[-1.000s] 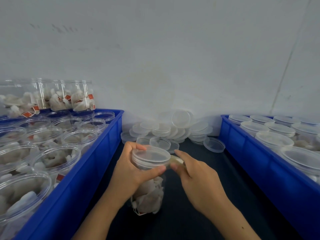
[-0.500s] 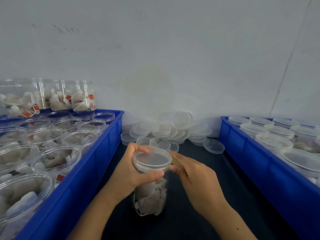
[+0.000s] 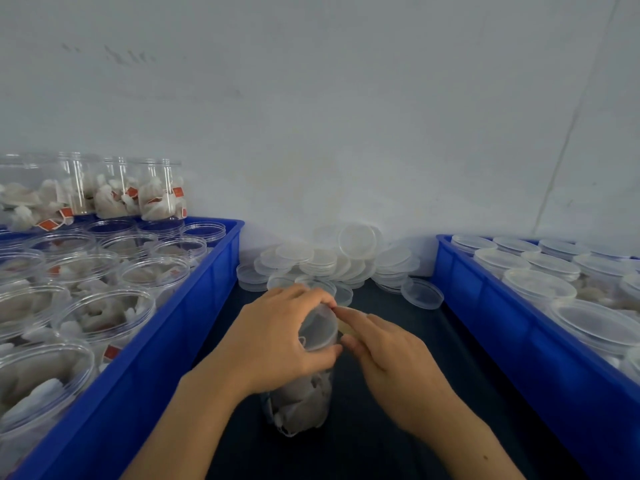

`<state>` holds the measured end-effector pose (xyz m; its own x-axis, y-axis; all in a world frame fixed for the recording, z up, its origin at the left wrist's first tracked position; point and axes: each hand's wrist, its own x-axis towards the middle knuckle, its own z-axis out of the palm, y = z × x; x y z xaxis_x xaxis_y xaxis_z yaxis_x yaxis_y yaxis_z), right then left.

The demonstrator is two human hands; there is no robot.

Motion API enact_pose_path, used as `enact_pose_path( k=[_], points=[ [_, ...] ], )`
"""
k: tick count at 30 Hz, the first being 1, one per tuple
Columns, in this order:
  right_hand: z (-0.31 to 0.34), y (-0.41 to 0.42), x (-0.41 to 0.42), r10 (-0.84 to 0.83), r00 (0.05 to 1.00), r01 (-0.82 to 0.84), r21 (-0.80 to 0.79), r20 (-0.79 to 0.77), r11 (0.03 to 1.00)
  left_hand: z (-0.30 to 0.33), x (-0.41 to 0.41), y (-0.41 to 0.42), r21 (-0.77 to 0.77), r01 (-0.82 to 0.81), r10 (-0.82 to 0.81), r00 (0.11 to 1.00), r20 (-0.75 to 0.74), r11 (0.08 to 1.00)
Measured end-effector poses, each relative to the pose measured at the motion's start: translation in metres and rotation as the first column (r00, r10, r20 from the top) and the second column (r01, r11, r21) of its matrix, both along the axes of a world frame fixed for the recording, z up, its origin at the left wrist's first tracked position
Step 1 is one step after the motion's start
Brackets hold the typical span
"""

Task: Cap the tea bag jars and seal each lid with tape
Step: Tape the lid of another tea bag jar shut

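Gripping a clear cylindrical jar point(image 3: 304, 403), the left hand point(image 3: 277, 344) covers its round lid point(image 3: 320, 329).

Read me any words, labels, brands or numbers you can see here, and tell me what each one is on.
No text can be read.
Red tags on the tea bags in the open jars: any print is too small and blurred.
Jar in the hands, loose lids, blue bins: no visible lettering.

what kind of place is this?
Probably a small packing station for tea, not a home kitchen. Two blue crates flank a dark worktop: the left crate holds open jars of tea bags, the right crate capped ones. Loose lids are heaped against the wall.
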<state>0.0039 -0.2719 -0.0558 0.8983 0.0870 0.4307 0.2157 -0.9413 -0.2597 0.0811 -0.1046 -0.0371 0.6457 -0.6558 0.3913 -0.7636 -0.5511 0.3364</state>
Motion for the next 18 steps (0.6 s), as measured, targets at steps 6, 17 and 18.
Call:
enact_pose_path(
  k=[6,17,18],
  points=[
    [0.009,-0.005,-0.004,-0.070,0.989,0.067,-0.025,-0.131,0.997,0.002,-0.001,-0.006,0.031,-0.021,0.021,1.000,-0.009,0.999],
    [0.013,0.007,-0.009,-0.166,0.976,0.166,-0.005,-0.139,0.986,-0.001,-0.006,-0.013,0.017,-0.094,0.093,0.994,0.064,0.995],
    [0.012,0.008,-0.009,-0.157,0.977,0.160,0.011,-0.145,0.987,-0.001,-0.006,-0.012,0.010,-0.096,0.095,0.994,0.060,0.995]
  ],
)
